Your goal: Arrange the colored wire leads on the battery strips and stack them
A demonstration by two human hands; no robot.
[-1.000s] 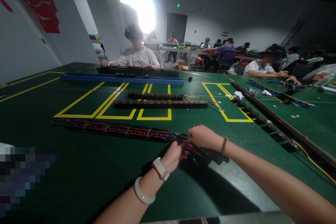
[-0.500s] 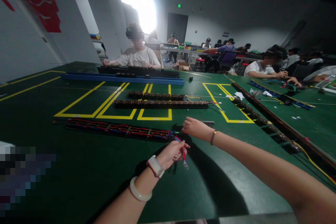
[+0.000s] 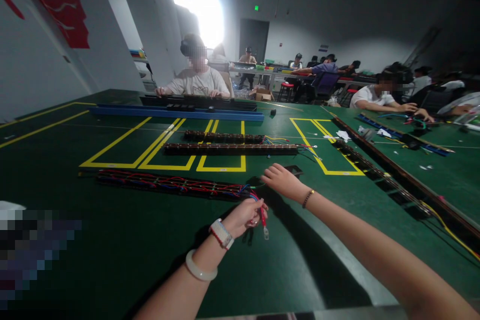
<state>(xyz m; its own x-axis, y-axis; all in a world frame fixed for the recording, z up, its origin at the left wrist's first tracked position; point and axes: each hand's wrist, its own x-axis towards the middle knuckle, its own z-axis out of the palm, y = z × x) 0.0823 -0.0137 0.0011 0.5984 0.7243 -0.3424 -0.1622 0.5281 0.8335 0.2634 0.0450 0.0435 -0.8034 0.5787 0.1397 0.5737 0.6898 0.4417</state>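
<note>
My left hand (image 3: pixel 243 217) is closed around a red wire (image 3: pixel 263 217) and other wires, whose metal ring terminals (image 3: pixel 266 233) hang below the fingers. These wires come out of the right end of a long black bar (image 3: pixel 168 183) with red and blue wiring along its top. Off that same end, my right hand (image 3: pixel 281 180) is closed with its fingers curled down. A dark flat plate (image 3: pixel 295 170) sticks out behind it, tilted, apparently in its grip. A green wire (image 3: pixel 258 186) runs from the bar toward the right fingers, which hide its end.
Two more wired bars (image 3: pixel 230 148) lie beyond on the green table (image 3: pixel 150 240), across yellow tape outlines. A blue rail (image 3: pixel 180 113) lies before a person (image 3: pixel 198 80) opposite. Long bars (image 3: pixel 397 180) and paper scraps (image 3: pixel 343 135) are on the right, near another person (image 3: pixel 378 95).
The dark plate beside my right hand has turned from edge-on to showing its flat face. My right hand has shifted slightly right; my left still holds the wires.
</note>
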